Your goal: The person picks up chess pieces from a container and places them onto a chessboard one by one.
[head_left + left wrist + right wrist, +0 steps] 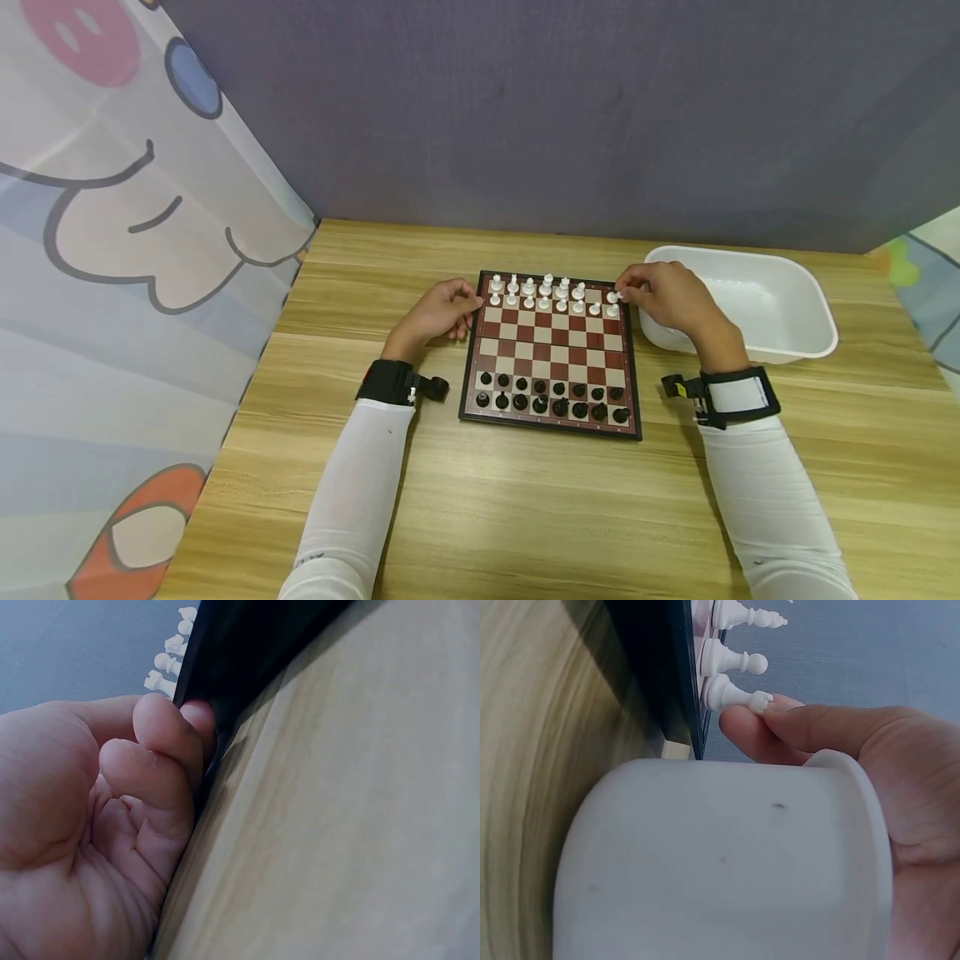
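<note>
A folding chessboard [550, 335] with red and cream squares lies on the wooden table. White pieces [546, 287] stand in two rows along its far side, and black pieces [558, 405] fill two rows on the near side. My right hand [671, 302] pinches the top of a white rook [731, 694] between thumb and finger at the far right corner; the rook's base is at the board's surface. A bare square lies just left of that rook. At the board's left edge, my left hand [438, 312] grips the rim, its fingers curled at the side.
A white plastic tub [757, 346] stands right of the board, under and beside my right hand. Behind the table [547, 508] rises a dark grey panel [562, 117]. A cartoon-printed cloth [112, 333] hangs along the left.
</note>
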The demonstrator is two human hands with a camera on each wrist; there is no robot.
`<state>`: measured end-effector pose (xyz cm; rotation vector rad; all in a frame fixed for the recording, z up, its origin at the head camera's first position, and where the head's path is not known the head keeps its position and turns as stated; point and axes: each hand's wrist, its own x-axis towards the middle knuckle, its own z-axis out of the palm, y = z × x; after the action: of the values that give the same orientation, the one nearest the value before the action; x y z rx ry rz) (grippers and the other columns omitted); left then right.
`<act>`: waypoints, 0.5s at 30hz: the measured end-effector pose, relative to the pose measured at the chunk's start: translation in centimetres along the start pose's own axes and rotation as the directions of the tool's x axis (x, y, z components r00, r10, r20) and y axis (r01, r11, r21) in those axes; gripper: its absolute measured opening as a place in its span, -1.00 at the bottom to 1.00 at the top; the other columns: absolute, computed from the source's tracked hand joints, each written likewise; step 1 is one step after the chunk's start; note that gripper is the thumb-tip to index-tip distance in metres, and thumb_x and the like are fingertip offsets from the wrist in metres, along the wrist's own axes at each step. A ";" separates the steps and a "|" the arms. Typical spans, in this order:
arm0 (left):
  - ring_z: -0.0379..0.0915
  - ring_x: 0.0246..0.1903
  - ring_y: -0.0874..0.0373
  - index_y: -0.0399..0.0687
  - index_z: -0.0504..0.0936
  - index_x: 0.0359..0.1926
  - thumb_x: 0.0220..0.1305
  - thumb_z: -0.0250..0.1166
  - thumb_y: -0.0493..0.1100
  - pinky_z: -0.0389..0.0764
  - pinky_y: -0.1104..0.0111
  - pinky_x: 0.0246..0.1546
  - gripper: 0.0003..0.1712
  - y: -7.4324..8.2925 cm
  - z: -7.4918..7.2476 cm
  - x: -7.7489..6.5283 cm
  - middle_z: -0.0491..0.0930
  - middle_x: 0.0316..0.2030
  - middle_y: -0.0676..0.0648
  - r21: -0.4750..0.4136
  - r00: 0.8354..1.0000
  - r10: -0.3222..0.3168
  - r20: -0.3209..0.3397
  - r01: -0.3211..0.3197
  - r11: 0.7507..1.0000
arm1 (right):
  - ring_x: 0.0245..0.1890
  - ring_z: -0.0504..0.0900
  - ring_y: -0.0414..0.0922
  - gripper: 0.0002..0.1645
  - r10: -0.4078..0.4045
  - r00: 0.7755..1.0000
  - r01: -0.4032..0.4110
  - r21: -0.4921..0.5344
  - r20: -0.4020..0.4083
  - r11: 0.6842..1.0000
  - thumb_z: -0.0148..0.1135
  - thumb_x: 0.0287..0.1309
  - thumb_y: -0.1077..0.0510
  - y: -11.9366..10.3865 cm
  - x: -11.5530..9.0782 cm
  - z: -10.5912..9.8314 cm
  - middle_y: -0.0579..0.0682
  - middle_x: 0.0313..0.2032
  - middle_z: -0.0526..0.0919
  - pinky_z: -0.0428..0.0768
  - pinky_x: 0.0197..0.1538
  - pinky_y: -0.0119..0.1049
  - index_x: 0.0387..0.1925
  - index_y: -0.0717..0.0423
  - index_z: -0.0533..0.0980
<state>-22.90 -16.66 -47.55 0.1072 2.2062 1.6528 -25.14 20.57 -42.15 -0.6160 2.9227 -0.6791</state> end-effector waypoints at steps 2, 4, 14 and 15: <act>0.42 -0.71 0.21 -0.22 0.50 -0.05 0.53 0.18 -0.15 0.45 0.47 -0.71 -0.81 0.1 0.0 0.0 0.52 -0.53 -0.07 0.001 1.000 0.003 -0.002 -0.003 1.000 | -0.20 0.68 0.10 -0.83 0.001 1.000 -0.001 -0.003 0.002 1.000 0.22 0.42 0.20 0.0 0.0 -0.1 0.14 -0.21 0.76 0.56 -0.13 0.10 -0.08 0.12 0.67; 0.42 -0.71 0.21 -0.22 0.50 -0.04 0.53 0.18 -0.15 0.45 0.48 -0.71 -0.80 0.1 -0.1 0.0 0.52 -0.53 -0.07 -0.001 1.000 0.005 -0.001 -0.005 1.000 | -0.22 0.67 0.09 -0.82 0.002 1.000 -0.002 -0.009 0.004 1.000 0.21 0.43 0.19 0.0 0.1 -0.1 0.14 -0.20 0.76 0.56 -0.15 0.08 -0.06 0.10 0.67; 0.42 -0.71 0.21 -0.21 0.49 -0.06 0.52 0.19 -0.15 0.45 0.47 -0.72 -0.81 -0.2 0.0 0.1 0.54 -0.54 -0.07 -0.008 1.000 -0.002 0.009 0.003 1.000 | -0.22 0.65 0.06 -0.79 0.001 1.000 -0.001 -0.025 0.014 1.000 0.18 0.47 0.13 0.0 -0.2 0.1 0.12 -0.19 0.75 0.55 -0.17 0.04 0.00 0.07 0.66; 0.43 -0.71 0.21 -0.21 0.49 -0.06 0.52 0.19 -0.14 0.45 0.47 -0.72 -0.81 -0.1 0.0 0.1 0.54 -0.54 -0.06 -0.009 1.000 -0.001 0.010 0.001 1.000 | -0.22 0.65 0.07 -0.78 -0.001 1.000 0.002 -0.027 0.014 1.000 0.18 0.47 0.13 0.0 -0.2 0.1 0.12 -0.18 0.75 0.55 -0.17 0.05 0.01 0.07 0.65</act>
<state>-22.95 -16.70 -47.71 0.1122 2.1908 1.6580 -24.93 20.60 -42.25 -0.6229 2.9237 -0.6346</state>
